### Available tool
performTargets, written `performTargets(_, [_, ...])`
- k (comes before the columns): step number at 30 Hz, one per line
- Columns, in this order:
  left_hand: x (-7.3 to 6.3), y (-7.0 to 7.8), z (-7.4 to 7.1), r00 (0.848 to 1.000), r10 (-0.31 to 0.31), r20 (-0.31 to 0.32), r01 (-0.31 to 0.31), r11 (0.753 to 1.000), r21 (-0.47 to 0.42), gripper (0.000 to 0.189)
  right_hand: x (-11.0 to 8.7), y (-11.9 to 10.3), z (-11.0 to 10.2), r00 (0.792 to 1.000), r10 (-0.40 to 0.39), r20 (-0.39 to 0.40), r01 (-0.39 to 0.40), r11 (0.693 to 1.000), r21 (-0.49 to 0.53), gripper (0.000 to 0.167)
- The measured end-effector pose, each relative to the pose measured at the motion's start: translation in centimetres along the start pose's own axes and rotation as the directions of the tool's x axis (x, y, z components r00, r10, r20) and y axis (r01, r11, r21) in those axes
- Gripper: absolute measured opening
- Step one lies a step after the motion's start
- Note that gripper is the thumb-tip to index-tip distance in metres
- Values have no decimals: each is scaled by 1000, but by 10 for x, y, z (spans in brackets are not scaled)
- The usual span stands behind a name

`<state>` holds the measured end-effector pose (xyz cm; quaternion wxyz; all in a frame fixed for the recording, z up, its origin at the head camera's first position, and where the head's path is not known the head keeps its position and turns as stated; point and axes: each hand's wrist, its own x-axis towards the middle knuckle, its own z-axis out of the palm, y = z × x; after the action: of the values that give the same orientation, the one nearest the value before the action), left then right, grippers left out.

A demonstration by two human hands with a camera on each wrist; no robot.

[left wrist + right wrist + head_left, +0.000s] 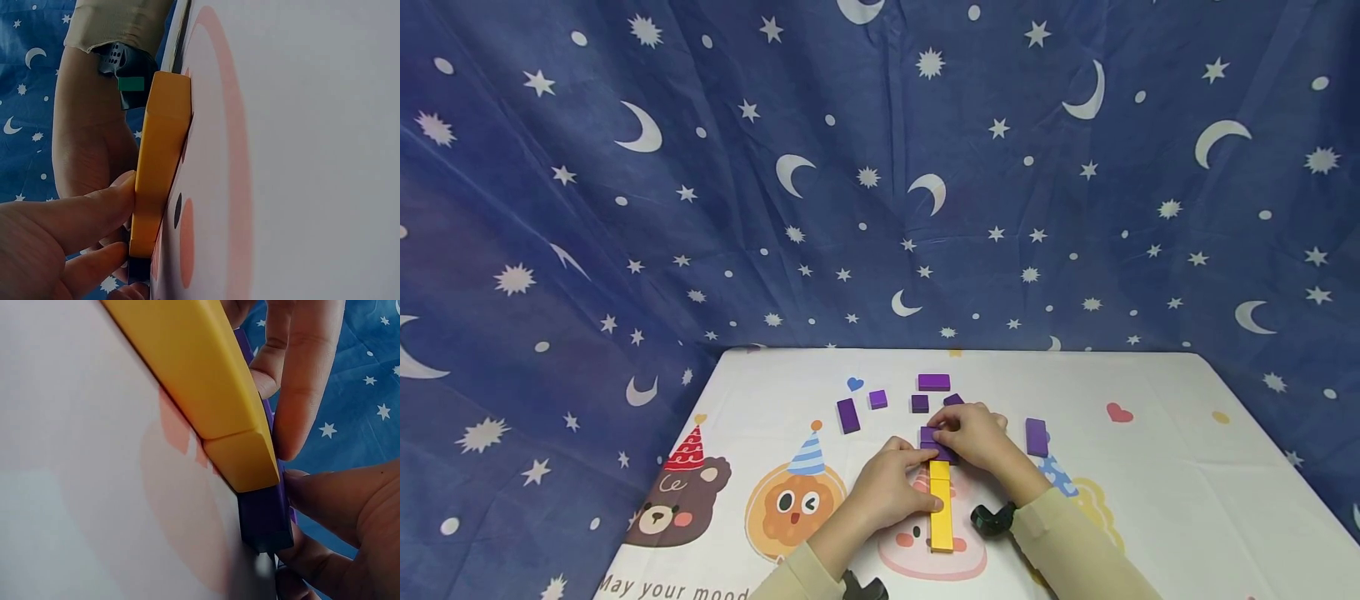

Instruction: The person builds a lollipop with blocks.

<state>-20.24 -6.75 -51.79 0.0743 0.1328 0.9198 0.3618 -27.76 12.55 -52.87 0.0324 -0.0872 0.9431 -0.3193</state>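
Blocks (942,527) on tablecloth (1157,475), curtain (970,212) behind

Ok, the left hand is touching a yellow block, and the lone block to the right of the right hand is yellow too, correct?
Not quite: the head view shows that the lone block to the right of the right hand is purple. The left hand is indeed touching a yellow block.

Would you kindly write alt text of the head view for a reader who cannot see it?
A person's right hand grips a dark purple block at the far end of a yellow row, whose side the left hand touches. Loose purple blocks lie around them on a white cartoon-print cloth, before a blue moon-and-star curtain.
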Motion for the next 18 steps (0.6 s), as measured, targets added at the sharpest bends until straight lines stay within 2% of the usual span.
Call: performTargets(18, [0, -1, 0, 1000, -4, 10, 4, 1000, -8, 73, 0, 1, 2, 1000, -2, -14, 2, 1000, -7, 8])
